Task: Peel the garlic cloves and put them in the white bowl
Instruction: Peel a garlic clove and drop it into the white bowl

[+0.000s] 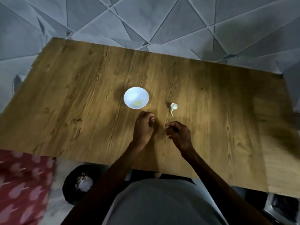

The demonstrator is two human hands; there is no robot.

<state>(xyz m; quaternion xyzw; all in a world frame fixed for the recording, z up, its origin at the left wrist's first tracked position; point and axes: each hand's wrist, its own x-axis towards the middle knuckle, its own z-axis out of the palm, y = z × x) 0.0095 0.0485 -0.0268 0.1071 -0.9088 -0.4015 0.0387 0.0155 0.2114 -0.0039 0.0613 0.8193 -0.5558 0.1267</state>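
Note:
A small white bowl (133, 94) stands near the middle of the wooden table (73, 103), with a few pale yellow peeled cloves (138, 103) inside. My left hand (143, 127) rests on the table just below the bowl, fingers curled around a pale garlic clove (152, 119) that peeks out at the fingertips. My right hand (177, 133) hovers a short gap to the right, its fingers curled with thumb and forefinger together; nothing shows between them. A white unpeeled garlic piece with a stem (173, 108) lies on the table above my right hand.
The table's near edge runs just in front of my body. On the floor at lower left sits a dark round container (76, 189) with white scraps inside, beside a red patterned cloth (21, 184). A grey geometric surface (146, 21) lies beyond the table's far edge.

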